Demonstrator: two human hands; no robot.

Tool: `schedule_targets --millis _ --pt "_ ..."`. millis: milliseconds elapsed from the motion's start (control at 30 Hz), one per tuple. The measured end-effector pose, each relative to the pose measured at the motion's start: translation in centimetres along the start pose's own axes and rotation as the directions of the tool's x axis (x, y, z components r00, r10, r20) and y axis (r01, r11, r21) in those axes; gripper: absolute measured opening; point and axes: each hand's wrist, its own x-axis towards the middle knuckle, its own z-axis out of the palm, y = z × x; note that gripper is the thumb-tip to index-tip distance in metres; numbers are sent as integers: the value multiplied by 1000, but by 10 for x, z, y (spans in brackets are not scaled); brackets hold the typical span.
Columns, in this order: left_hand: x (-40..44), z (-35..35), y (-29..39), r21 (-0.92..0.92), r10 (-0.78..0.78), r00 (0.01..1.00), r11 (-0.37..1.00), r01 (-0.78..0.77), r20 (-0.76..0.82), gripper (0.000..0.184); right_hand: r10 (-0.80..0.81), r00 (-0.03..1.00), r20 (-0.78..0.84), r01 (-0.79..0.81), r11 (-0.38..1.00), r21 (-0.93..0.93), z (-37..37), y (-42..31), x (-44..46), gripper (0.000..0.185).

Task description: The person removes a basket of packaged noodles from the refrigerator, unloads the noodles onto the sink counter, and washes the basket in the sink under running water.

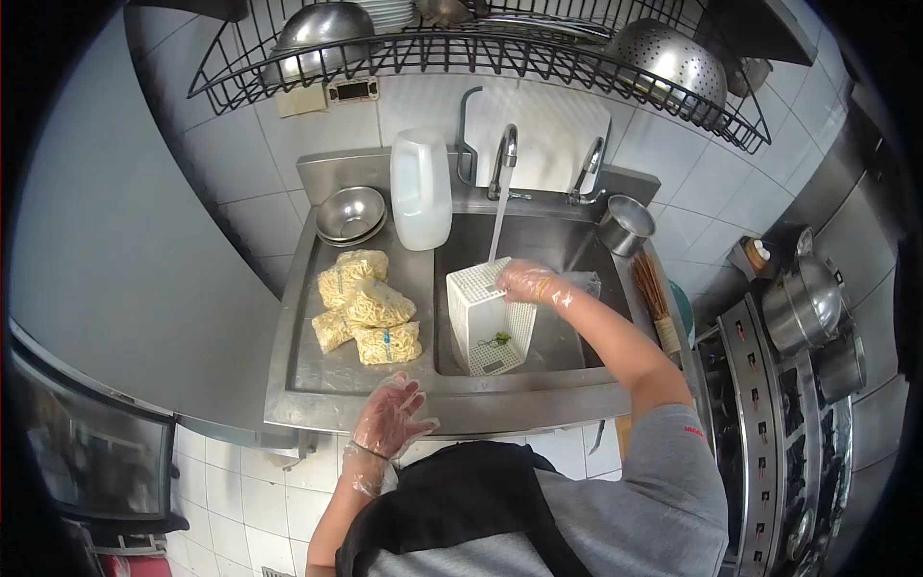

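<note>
A white perforated basket (478,322) stands tilted in the sink (562,341), with some green leaves (501,338) inside near its lower end. Water (499,226) runs from the left faucet (508,149) onto the basket's top. My right hand (526,281), in a clear plastic glove, is closed on the basket's upper right edge. In a matching glove, my left hand (391,419) hangs in front of the counter's edge with its fingers apart and nothing in it. Bags of noodles (377,304) are piled on the counter left of the sink.
Metal bowls (350,214) and a white jug (421,192) stand behind the noodles. A metal pot (626,226) and a bundle of sticks (651,288) lie right of the sink. Overhead hangs a wire rack (500,53); the stove (760,433) is at the right.
</note>
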Motion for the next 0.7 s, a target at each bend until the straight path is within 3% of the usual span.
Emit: schedule_targets --millis 100,200,600,700 --pt "-8 -8 2 -37 30 998 999 -32 -59 43 29 997 -77 -26 999 40 -18 -3 10 12" --pt "-16 -19 5 -146 33 999 989 -38 -37 34 37 999 -18 -38 999 -25 -27 -7 16 13" --pt "-16 -22 -1 -152 50 995 986 -62 -84 28 -30 999 -36 30 999 -23 -51 -16 20 13" --pt "-18 -20 0 -154 35 999 987 -40 -33 27 -58 998 -26 57 998 -34 -58 -23 18 13"
